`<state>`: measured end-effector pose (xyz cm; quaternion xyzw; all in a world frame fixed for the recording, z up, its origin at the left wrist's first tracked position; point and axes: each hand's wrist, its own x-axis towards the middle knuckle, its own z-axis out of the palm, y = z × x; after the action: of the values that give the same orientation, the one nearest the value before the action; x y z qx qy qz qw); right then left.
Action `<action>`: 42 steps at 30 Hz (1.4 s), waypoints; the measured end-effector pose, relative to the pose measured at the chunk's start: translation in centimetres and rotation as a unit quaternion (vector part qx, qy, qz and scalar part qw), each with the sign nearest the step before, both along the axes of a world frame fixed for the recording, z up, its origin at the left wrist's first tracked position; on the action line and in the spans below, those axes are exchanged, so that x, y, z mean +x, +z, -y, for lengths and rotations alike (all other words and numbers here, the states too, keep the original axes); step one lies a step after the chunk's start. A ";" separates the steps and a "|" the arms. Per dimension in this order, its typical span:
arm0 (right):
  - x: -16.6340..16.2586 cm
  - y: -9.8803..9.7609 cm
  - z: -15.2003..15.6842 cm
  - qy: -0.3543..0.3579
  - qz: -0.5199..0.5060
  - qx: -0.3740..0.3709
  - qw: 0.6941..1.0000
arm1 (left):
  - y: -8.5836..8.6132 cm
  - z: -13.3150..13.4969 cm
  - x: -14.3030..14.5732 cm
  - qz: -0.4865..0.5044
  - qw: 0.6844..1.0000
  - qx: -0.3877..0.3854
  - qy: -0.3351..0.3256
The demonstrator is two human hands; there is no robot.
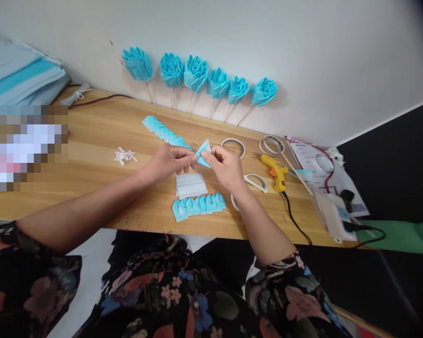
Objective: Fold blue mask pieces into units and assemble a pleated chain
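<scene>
Both my hands meet over the middle of the wooden table [91, 141]. My left hand [169, 162] and my right hand [225, 166] pinch a small folded blue piece [203, 152] between their fingertips. Just below the hands lies a small stack of white sheets [191, 185]. In front of that lies a row of folded blue pieces [199, 205]. Another row of folded blue pieces [164, 131] lies behind my left hand.
Several blue fabric roses on sticks [197, 75] lean against the wall. Tape rolls [233, 145], white-handled scissors [255, 180], a yellow glue gun [275, 171] and a power strip [333, 216] lie right. White scraps [124, 156] and stacked blue masks [17, 77] lie left.
</scene>
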<state>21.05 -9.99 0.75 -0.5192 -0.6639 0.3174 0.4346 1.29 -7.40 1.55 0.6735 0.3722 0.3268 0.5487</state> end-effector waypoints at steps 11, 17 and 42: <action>0.2 0.7 0.2 0.022 -0.034 -0.008 0.999 | 0.1 0.0 0.2 0.039 0.997 -0.047 0.056; -0.1 0.7 0.3 0.015 0.015 -0.033 0.999 | -0.2 -0.2 0.1 0.057 0.996 -0.042 0.057; 0.1 0.0 0.0 0.023 -0.030 -0.050 0.998 | 0.0 0.1 0.3 0.030 0.997 -0.042 0.050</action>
<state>21.16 -9.95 0.77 -0.5148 -0.6462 0.3752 0.4203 1.61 -7.49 1.50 0.6202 0.4018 0.3579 0.5708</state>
